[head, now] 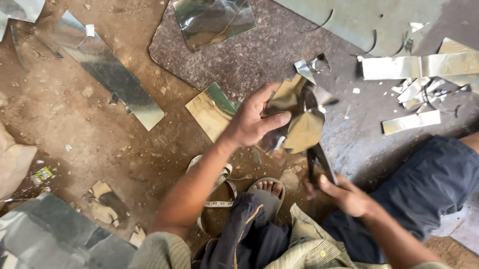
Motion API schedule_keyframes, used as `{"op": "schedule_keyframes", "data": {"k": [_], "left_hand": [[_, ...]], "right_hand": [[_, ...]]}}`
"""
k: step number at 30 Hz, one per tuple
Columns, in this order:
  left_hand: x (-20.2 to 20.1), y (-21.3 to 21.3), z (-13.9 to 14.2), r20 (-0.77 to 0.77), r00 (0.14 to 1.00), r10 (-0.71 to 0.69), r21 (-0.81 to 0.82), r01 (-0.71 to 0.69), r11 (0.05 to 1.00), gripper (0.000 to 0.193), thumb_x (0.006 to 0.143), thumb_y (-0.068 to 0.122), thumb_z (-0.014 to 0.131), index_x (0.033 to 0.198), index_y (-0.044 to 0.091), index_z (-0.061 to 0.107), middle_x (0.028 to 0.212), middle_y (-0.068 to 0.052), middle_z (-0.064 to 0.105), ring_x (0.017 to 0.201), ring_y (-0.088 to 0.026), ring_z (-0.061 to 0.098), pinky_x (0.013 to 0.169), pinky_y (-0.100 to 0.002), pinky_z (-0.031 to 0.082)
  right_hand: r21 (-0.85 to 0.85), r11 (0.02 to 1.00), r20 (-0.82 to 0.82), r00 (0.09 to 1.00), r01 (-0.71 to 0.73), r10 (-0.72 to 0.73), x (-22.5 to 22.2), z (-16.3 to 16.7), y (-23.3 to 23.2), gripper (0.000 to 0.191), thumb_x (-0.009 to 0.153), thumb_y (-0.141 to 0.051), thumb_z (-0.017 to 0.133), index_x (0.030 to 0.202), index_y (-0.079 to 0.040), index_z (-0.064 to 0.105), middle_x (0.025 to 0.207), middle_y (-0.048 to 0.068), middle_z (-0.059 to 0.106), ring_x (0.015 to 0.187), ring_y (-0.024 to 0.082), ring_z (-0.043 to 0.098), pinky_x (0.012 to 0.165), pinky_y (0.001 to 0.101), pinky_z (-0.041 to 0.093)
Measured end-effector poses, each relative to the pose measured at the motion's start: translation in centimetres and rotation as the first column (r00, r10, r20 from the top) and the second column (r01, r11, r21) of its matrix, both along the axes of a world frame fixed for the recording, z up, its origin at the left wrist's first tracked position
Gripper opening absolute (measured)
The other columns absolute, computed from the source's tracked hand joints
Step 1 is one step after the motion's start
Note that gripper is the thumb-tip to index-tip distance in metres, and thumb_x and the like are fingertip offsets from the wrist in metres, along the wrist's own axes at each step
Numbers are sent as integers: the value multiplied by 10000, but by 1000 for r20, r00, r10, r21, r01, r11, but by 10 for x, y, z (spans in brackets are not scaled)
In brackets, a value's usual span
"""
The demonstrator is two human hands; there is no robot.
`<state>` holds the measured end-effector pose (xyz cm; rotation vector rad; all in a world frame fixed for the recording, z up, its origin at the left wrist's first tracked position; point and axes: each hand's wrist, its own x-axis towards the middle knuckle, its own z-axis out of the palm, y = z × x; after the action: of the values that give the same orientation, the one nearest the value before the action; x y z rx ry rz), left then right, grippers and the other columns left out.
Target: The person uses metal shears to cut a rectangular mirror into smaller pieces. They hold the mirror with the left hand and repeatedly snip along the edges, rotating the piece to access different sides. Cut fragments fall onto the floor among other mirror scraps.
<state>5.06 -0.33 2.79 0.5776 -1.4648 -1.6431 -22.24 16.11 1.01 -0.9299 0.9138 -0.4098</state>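
Note:
My left hand (255, 119) grips a shiny sheet-metal piece (300, 113), bent and curled, held above the ground at centre. My right hand (341, 191) is closed around the handles of dark metal shears (319, 158), whose blades reach up into the lower edge of the sheet piece. I sit on the ground, one sandalled foot (266, 189) just below the sheet. A flat square metal sheet (212, 110) lies under my left wrist.
A dark stone slab (238, 63) carries another shiny square sheet (214, 12). Long metal strips (109, 70) lie left; offcuts and strips (423, 70) pile at the right. A large sheet with curved cuts (360, 15) lies at top. Stacked sheets (48, 239) sit bottom left.

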Motion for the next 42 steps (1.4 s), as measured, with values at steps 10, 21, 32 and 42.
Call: {"op": "schedule_keyframes", "data": {"k": [10, 21, 32, 42], "left_hand": [[-47, 29, -15, -368, 906, 208, 359, -68, 931, 606, 915, 98, 790, 1375, 0, 408, 1222, -169, 627, 1069, -225, 695, 886, -355, 661], [-43, 2, -13, -300, 921, 248, 269, -168, 949, 405, 961, 151, 757, 1280, -19, 574, 1146, -128, 729, 1015, -194, 727, 944, -349, 638], [-40, 8, -14, -305, 915, 265, 307, -170, 937, 388, 988, 140, 738, 1293, -40, 577, 1095, -132, 719, 902, -148, 696, 795, -307, 614], [-42, 10, -11, -371, 895, 247, 331, -120, 936, 373, 992, 109, 741, 1287, -41, 571, 1112, -125, 715, 967, -153, 701, 882, -315, 611]], "right_hand": [[-175, 940, -59, 950, 293, -307, 62, -31, 3, 300, 1066, -288, 451, 977, -32, 579, 841, 37, 525, 820, 157, 523, 764, 329, 454], [-242, 946, -175, 949, 215, -261, 73, -20, -9, 274, 1039, -211, 460, 878, -18, 568, 777, 30, 549, 769, 142, 511, 738, 314, 442], [-309, 924, -255, 916, 226, -309, 84, -18, -9, 247, 976, -141, 477, 771, -14, 530, 663, 43, 553, 650, 143, 509, 618, 319, 445], [-365, 902, -321, 878, 231, -355, 81, -43, 0, 331, 1000, -218, 513, 759, -7, 600, 582, 24, 559, 538, 139, 515, 518, 327, 437]]}}
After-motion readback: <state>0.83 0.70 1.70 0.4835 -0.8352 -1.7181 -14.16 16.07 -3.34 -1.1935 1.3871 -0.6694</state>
